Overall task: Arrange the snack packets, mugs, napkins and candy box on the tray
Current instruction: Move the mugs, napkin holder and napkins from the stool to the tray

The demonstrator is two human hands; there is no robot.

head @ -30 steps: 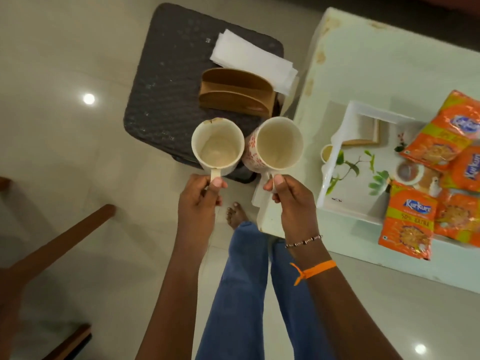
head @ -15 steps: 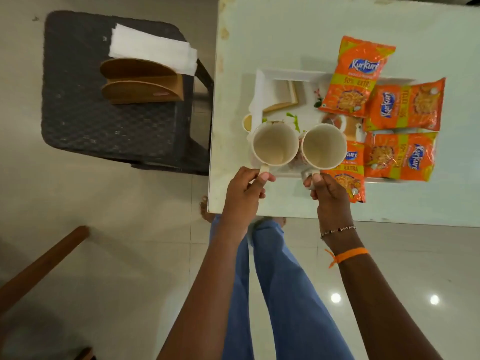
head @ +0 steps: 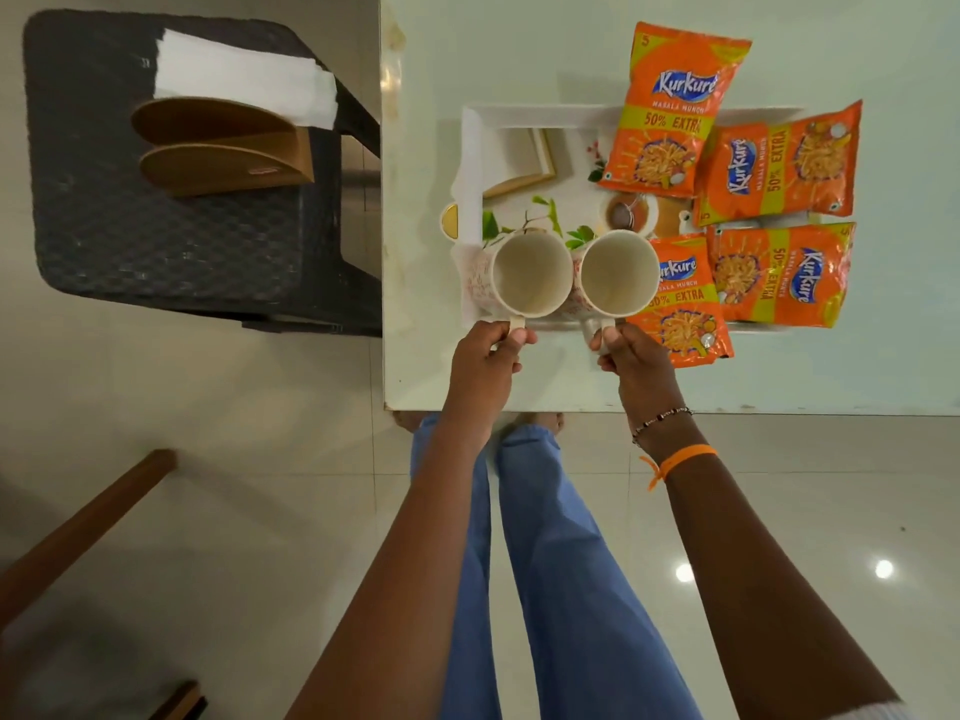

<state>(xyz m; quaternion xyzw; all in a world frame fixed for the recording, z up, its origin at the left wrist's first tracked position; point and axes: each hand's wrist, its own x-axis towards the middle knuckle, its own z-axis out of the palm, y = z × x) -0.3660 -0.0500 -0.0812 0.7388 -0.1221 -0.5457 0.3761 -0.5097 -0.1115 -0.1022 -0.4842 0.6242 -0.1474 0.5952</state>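
Note:
Two empty cream mugs sit side by side at the near left part of the white printed tray (head: 470,163). My left hand (head: 485,356) grips the handle of the left mug (head: 530,278). My right hand (head: 631,356) grips the handle of the right mug (head: 618,272). Whether the mugs rest on the tray or hover just above it I cannot tell. Several orange Kurkure snack packets (head: 670,111) lie over the tray's right half. White napkins (head: 244,85) lie on the dark stool at the left. No candy box is in sight.
The tray lies on a pale green table (head: 519,49). A dark woven stool (head: 171,220) stands left of the table and carries a wooden napkin holder (head: 223,148). A brown wooden chair arm (head: 78,532) crosses the lower left. My legs in blue trousers stand at the table's near edge.
Both hands carried the mugs from over the stool to the right, over the table, and down onto the tray's near left part. My view swung right with them.

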